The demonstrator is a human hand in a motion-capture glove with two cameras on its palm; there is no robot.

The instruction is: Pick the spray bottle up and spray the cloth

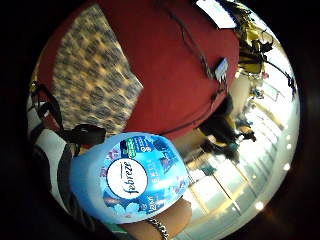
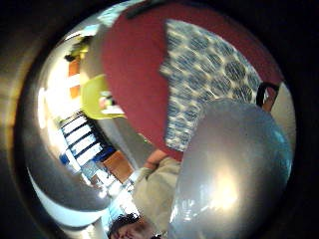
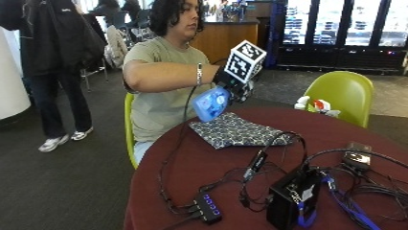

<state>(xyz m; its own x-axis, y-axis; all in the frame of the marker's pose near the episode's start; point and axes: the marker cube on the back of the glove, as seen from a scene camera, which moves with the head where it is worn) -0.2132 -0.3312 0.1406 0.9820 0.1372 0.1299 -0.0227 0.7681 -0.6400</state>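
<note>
Outside view: the gloved right hand (image 3: 232, 81) grips the Febreze spray bottle (image 3: 211, 103) above the patterned cloth (image 3: 237, 130); its smooth plastic looks slippery, best held at the neck.

Looks like a shop café: glass-door fridges (image 3: 331, 28) along the wall, wooden counter (image 3: 223, 38), green chair (image 3: 344, 93), round red bench (image 3: 357, 129).

Outside view faces person across table (image 3: 191, 191); palm views near spray bottle (image 1: 130, 177); all share cloth (image 3: 236, 130).
</note>
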